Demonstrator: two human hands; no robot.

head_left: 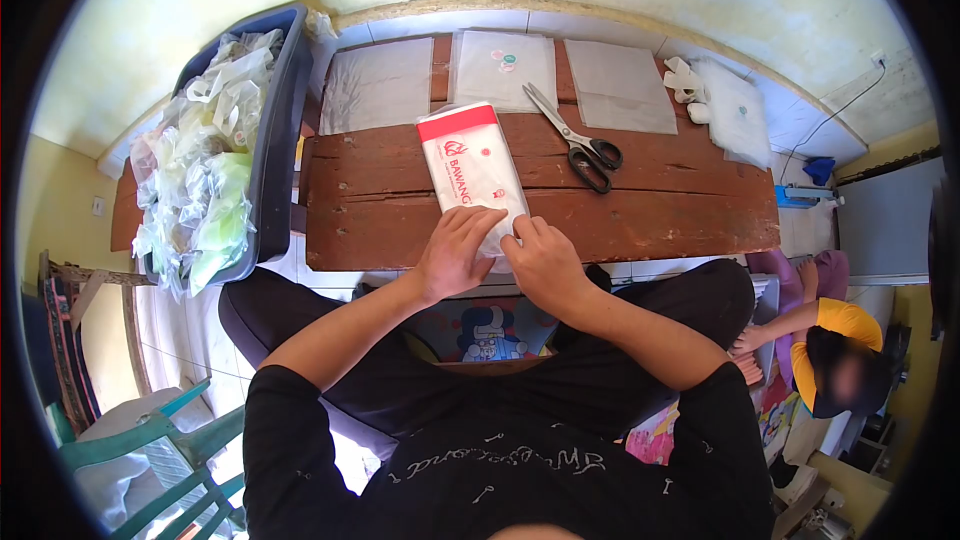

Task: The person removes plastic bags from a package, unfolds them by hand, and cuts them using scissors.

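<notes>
A white plastic packet with a red band and red print lies tilted on the brown wooden table, its lower end near the front edge. My left hand rests on the packet's lower left part, fingers reaching over it. My right hand pinches the packet's lower right corner with curled fingers. To the right of the packet, black-handled scissors lie open on the wood. Behind them are flat clear plastic stacks, one at the left, one in the middle and one at the right.
A dark bin full of knotted plastic bags stands left of the table. White rolls and another plastic stack lie at the back right. At the far right sits another person in a yellow top. A green chair stands lower left.
</notes>
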